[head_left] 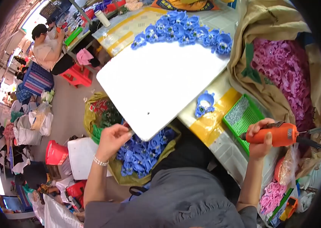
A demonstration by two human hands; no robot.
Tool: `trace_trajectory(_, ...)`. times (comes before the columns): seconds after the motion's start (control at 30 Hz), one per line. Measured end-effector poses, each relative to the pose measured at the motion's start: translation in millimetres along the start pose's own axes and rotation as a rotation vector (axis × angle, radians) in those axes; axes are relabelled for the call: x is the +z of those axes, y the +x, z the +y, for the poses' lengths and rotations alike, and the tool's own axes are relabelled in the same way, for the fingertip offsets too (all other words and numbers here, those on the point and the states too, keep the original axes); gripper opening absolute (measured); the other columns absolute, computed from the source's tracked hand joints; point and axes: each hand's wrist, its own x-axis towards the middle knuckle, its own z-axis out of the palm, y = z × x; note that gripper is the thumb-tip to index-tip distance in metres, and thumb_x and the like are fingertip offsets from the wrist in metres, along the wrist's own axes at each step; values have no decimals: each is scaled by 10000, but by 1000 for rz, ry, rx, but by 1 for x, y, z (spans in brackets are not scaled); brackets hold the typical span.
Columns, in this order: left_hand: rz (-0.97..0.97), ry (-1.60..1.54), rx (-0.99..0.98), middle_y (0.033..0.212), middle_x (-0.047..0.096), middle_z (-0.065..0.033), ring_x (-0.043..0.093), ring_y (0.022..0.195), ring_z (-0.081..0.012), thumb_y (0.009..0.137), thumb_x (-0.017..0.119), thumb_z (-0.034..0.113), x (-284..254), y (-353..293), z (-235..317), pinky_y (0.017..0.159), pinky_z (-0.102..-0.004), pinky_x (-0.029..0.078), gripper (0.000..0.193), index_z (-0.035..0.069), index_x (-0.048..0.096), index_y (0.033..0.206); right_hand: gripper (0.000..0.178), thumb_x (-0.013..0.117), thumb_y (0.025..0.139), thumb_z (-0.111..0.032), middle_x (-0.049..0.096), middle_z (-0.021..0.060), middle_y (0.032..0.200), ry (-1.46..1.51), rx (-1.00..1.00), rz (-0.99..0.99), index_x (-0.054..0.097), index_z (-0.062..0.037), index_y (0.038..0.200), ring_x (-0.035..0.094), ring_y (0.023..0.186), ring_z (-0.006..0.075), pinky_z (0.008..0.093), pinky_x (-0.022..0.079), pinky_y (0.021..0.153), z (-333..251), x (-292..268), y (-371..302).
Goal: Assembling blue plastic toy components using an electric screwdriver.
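My right hand (261,141) is wrapped round an orange corded power tool (280,134), whose thin metal tip points right. My left hand (111,141) is at the near left edge of a white board (160,81), its fingers curled together; whatever they hold is hidden or too small to make out. The board juts over the table edge and has a small hole near its close corner. Blue artificial flower pieces (181,28) lie in a curved heap along its far edge. One blue flower piece (205,103) sits apart on the table, right of the board.
Below the board stands a yellow sack (124,174) of blue flower pieces. A green basket (240,116) holds small pale bits. Pink flowers (280,68) fill a brown sack at right. At far left, a person (46,47) sits near a red stool (76,75); a red bucket (56,152) stands on the floor.
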Motion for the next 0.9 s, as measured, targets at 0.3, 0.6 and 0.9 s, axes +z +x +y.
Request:
trace_trajectory(0.3, -46, -76, 329, 633, 595, -21, 547, 559, -71, 788, 641, 127, 15, 222, 84, 491, -209, 433, 134, -4, 610, 791, 484, 633, 764, -411, 483, 55, 730, -32, -6, 65, 419, -41, 992, 474, 575, 158, 281, 416, 538, 1, -4, 23)
trace_trajectory(0.6, 322, 439, 669, 855, 660, -163, 639, 785, -275, 747, 597, 252, 51, 428, 147, 719, -351, 499, 325, 6, 637, 955, 499, 648, 758, -416, 484, 60, 721, -68, -43, 142, 416, -32, 978, 479, 569, 149, 266, 417, 534, -4, -14, 35)
trace_trajectory(0.9, 71, 549, 373, 1248, 482, -254, 470, 1169, -333, 676, 630, 401, 75, 532, 174, 983, -353, 356, 735, -55, 466, 1229, 547, 673, 757, -452, 500, 54, 712, -133, -2, 180, 413, -22, 973, 507, 570, 142, 247, 417, 553, -10, -28, 40)
